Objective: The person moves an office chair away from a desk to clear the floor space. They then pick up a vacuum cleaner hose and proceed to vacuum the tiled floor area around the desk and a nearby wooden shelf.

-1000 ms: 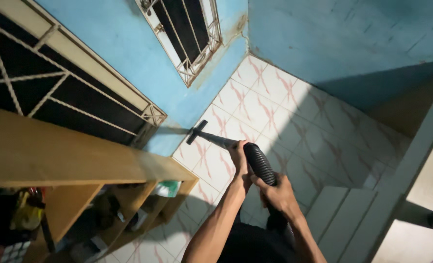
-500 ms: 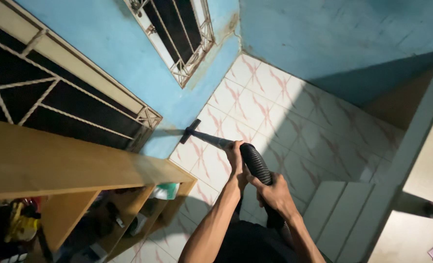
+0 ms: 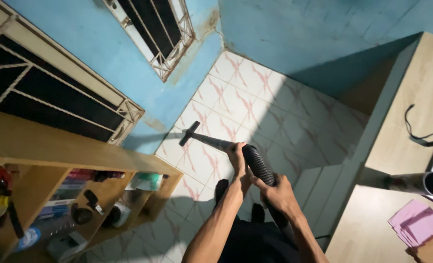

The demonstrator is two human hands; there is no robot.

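Note:
I look down at a tiled floor (image 3: pixel 236 92) in a blue-walled corner. Both my hands hold a vacuum cleaner's wand. My left hand (image 3: pixel 238 160) grips the grey tube just above where it joins the black ribbed hose (image 3: pixel 258 164). My right hand (image 3: pixel 276 194) grips the hose lower down, closer to my body. The tube runs forward and left to a small dark nozzle head (image 3: pixel 189 133) that rests on the tiles near the foot of the blue wall. My dark-clothed legs and feet show below my arms.
A wooden shelf unit (image 3: pixel 56 151) full of bottles, tape and tools stands on the left. Barred windows (image 3: pixel 153 29) sit in the blue wall. On the right, a wooden counter (image 3: pixel 421 97) carries a black cable, a metal cylinder (image 3: pixel 416 184) and pink papers (image 3: pixel 418 224).
The nozzle head has slid a little along the tiles near the wall, and the view has shifted, bringing the right-hand counter into sight. Both hands keep their grip.

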